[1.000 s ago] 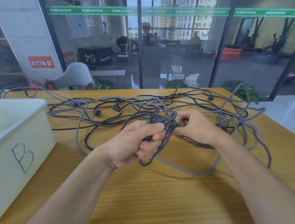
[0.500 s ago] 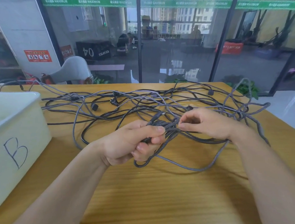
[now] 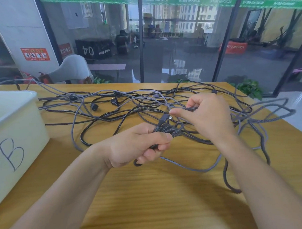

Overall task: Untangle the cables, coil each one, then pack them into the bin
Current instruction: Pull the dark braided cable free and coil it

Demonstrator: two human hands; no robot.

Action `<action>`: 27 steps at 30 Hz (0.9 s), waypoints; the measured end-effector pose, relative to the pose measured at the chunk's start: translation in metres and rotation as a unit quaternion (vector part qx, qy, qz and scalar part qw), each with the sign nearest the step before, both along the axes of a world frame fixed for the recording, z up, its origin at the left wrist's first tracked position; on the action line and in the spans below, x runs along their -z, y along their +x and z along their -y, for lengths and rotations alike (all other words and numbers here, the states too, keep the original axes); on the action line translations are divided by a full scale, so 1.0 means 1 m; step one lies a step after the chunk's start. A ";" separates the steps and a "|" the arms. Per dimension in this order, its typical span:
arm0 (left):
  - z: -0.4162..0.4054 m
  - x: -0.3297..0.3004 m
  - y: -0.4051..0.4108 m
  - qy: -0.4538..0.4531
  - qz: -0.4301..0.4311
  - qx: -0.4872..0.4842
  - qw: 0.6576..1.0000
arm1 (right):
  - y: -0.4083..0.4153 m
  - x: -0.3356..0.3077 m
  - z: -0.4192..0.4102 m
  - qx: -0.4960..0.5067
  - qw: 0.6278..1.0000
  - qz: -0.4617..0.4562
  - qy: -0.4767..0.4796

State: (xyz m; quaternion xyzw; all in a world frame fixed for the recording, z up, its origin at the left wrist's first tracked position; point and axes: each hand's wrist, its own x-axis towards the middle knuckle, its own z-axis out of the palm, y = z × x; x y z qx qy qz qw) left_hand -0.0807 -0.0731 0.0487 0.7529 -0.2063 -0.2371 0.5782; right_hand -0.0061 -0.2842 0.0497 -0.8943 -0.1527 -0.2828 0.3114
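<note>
White bin [image 3: 16, 125] marked "B" at left edge, on wooden table [image 3: 143, 200]. Tangle of cables [image 3: 112, 111] sprawls across upper centre. Left hand [image 3: 138, 145], centre frame, clenched around a bundle of braided cable [image 3: 167, 129], connector sticking out above. Right hand [image 3: 207, 116], right of centre, pinches a braided strand raised off the table.

The person's left hand [image 3: 136, 146] and right hand [image 3: 207, 116] are bare, and both forearms show uncovered, no sleeve in view.
</note>
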 end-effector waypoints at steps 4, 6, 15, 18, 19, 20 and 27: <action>0.001 0.002 0.001 0.042 0.039 -0.035 0.998 | -0.006 0.000 -0.004 -0.034 0.999 0.017 0.031; 0.002 0.003 0.002 0.054 0.053 -0.059 0.995 | -0.006 0.000 -0.003 -0.061 0.997 0.011 0.041; -0.003 0.011 0.014 0.031 0.118 -0.265 0.956 | -0.034 -0.011 -0.018 -0.200 0.967 -0.138 0.080; -0.006 0.010 0.015 0.009 0.123 -0.290 0.949 | -0.040 -0.010 -0.023 -0.222 0.962 -0.151 0.051; -0.005 0.010 0.015 0.002 0.122 -0.289 0.949 | -0.039 -0.010 -0.021 -0.223 0.960 -0.160 0.050; -0.005 0.011 0.015 -0.003 0.120 -0.287 0.950 | -0.037 -0.010 -0.019 -0.226 0.957 -0.176 0.052; -0.003 0.008 0.011 0.000 0.137 -0.206 0.969 | -0.028 -0.013 -0.007 -0.150 0.979 -0.088 0.107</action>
